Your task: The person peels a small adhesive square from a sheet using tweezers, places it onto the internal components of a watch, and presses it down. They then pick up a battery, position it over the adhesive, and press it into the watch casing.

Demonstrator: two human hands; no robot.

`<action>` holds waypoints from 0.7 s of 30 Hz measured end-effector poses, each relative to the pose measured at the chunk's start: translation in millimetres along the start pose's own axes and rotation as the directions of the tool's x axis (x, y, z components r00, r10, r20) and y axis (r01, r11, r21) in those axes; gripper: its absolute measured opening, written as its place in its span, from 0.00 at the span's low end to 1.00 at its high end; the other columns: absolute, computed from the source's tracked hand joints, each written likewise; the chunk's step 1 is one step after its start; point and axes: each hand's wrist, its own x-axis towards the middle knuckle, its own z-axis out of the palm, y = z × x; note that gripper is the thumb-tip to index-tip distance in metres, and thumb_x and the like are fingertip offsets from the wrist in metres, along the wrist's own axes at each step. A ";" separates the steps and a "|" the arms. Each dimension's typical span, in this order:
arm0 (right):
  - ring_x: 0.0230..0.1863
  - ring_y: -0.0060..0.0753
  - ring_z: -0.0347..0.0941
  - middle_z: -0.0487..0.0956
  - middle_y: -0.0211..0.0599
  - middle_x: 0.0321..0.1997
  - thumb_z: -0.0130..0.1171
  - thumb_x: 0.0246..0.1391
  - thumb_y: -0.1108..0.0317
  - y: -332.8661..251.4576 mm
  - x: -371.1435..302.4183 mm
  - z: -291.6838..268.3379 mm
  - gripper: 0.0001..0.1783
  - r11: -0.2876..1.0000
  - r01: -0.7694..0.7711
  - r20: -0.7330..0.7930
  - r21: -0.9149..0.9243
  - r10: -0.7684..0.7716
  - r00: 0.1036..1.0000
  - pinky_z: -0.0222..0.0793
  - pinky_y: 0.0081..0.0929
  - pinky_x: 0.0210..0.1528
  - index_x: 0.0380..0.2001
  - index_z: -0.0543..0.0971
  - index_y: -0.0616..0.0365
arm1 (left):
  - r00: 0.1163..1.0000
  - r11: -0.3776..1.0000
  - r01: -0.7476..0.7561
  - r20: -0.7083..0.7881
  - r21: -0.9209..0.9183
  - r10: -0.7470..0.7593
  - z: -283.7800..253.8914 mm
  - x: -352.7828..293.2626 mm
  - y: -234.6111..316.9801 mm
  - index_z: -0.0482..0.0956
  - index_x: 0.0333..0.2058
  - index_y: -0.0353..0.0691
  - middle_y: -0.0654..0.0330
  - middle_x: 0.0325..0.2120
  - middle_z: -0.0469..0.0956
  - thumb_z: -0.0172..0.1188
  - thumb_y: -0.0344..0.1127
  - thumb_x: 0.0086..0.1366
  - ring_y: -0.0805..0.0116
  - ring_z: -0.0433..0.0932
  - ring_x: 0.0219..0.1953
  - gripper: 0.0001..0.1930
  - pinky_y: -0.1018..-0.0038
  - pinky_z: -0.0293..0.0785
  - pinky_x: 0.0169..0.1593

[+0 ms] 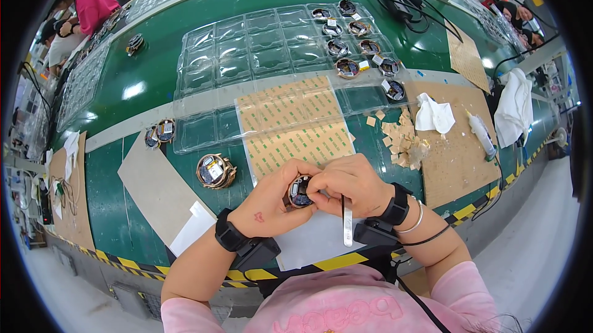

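Note:
In front of my body, my left hand [270,202] is closed around a small round circuit module [299,193] with a copper-coloured rim, its face turned up. My right hand [357,180] meets it from the other side, thumb and fingertips pinched together at the module's right edge. Whatever lies between those fingertips is too small to make out. A pair of tweezers [348,228] hangs down from the same right hand, tucked under the curled fingers. Left of my hands stands a stack of similar round modules [215,171]. A tan sheet with green print [281,135] lies just beyond.
A clear plastic tray [231,55] holds several modules at its right. Two modules [165,130] lie left of it. Small tan paper squares [400,137], a white cloth [434,114] and a white tube [482,135] lie to the right. Striped tape [340,261] marks the table edge.

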 end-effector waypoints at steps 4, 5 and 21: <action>0.13 0.29 0.63 0.63 0.26 0.13 0.65 0.36 0.78 2.4 2.2 1.8 0.12 1.000 -0.010 -0.014 0.010 0.010 1.000 0.55 0.25 0.16 0.28 0.76 0.52 | 0.993 0.991 -0.117 0.004 0.063 0.117 -4.1 2.7 -7.1 0.69 0.47 0.37 0.55 0.39 0.75 0.63 0.25 0.51 0.64 0.76 0.39 0.23 0.72 0.71 0.43; 0.13 0.29 0.63 0.63 0.26 0.13 0.65 0.36 0.78 3.4 2.9 1.3 0.12 1.000 -0.006 -0.014 0.014 0.007 1.000 0.55 0.25 0.16 0.28 0.76 0.52 | 0.993 0.991 -0.115 0.000 0.067 0.115 -5.2 4.0 -9.8 0.69 0.47 0.37 0.55 0.39 0.75 0.63 0.25 0.51 0.64 0.76 0.39 0.23 0.72 0.71 0.43; 0.10 0.28 0.60 0.59 0.25 0.10 0.60 0.34 0.78 -11.9 3.2 7.0 0.09 0.996 -0.049 0.023 -0.079 0.051 0.998 0.54 0.23 0.16 0.20 0.72 0.52 | 0.976 0.976 -0.216 -0.017 -0.026 0.216 1.2 -6.4 -12.5 0.68 0.44 0.38 0.54 0.38 0.73 0.62 0.27 0.49 0.59 0.75 0.40 0.22 0.71 0.70 0.42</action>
